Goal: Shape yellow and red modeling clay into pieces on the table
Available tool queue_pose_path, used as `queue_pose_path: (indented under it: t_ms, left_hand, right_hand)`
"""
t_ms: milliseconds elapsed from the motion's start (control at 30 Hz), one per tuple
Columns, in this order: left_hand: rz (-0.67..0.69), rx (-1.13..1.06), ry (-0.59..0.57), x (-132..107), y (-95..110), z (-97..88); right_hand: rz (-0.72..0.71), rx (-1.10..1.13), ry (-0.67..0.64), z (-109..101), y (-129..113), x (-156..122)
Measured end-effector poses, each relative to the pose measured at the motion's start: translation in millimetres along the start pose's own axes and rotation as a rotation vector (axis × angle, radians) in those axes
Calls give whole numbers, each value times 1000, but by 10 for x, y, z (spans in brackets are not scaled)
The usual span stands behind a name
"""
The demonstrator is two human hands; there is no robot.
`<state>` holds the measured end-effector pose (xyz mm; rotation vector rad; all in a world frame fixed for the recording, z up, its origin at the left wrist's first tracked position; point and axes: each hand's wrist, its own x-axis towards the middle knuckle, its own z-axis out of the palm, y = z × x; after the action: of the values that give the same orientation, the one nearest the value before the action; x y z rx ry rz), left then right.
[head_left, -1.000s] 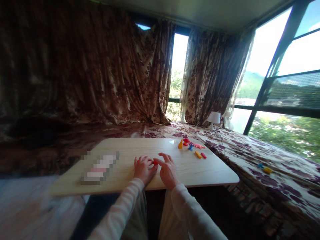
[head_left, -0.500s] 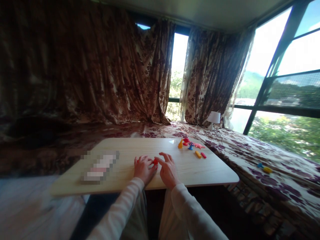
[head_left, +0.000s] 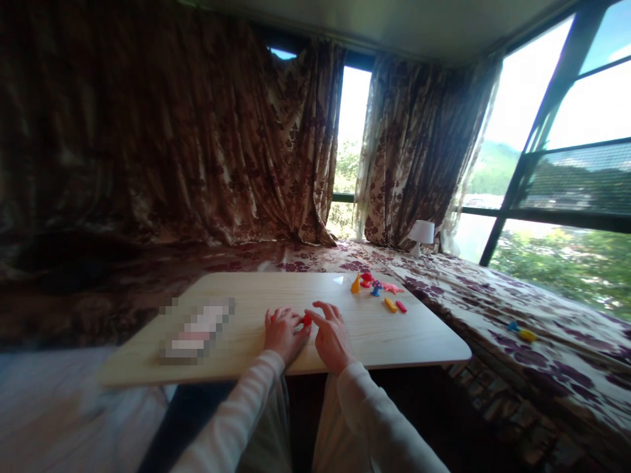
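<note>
Low over the near edge of a pale wooden table (head_left: 374,341), my two hands are close together around a small, soft-looking red piece (head_left: 307,319). My left hand (head_left: 286,334) lies palm down with bent fingers, its thumb and forefinger closed at the piece. A bit of red also shows by its outer fingers; how the two red parts connect is hidden. From the other side, my right hand (head_left: 332,336) meets the piece with its forefinger, its other fingers loosely bent and its thumb mostly hidden.
Toward the table's back right stand a yellow figure (head_left: 355,284), a red one (head_left: 366,280), a blue one (head_left: 376,288) and a pink one (head_left: 393,288). A yellow stick (head_left: 390,304) and a pink stick (head_left: 401,306) lie nearer. A blurred-out flat item (head_left: 200,332) is at left.
</note>
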<state>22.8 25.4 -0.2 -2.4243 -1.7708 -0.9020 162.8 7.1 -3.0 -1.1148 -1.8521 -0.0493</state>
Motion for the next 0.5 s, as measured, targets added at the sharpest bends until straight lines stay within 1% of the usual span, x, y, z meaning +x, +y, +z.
queue_pose_path:
  t_ms: [167, 333, 500]
  left_hand:
    - [-14, 5, 28, -16, 27, 1]
    - [0, -14, 65, -18, 3, 13]
    - [-8, -56, 160, -14, -59, 17]
  right_hand:
    - [61, 73, 46, 67, 106, -10]
    - [121, 138, 35, 126, 165, -21]
    - [165, 159, 19, 129, 147, -18]
